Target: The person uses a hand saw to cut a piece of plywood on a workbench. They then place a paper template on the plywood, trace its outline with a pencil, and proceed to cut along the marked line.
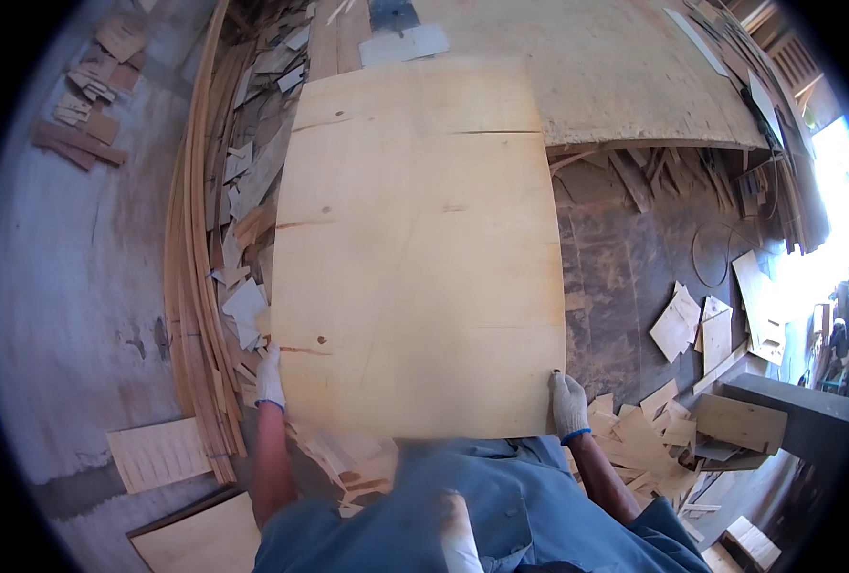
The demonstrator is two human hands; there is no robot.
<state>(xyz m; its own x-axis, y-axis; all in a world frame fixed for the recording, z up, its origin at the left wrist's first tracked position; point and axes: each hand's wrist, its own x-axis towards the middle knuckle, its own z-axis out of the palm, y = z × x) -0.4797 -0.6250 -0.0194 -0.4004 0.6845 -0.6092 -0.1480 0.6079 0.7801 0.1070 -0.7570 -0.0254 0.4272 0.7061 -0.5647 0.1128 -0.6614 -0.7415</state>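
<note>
A large, pale plywood sheet spreads out before me, marked with a few knots and dark cracks. Its near edge reaches my blue shirt, and its far end overlaps the worktable. My left hand, in a white knit glove with a blue cuff, grips the sheet's left edge close to the near corner. On the opposite edge, my right hand, gloved the same way, is closed on the sheet near its other near corner. Fingers under the wood are hidden on both sides.
The worktable stands ahead, with wood scraps beneath it. Long wooden strips run along the left by a pile of offcuts. More broken plywood pieces lie at the right, near a grey beam.
</note>
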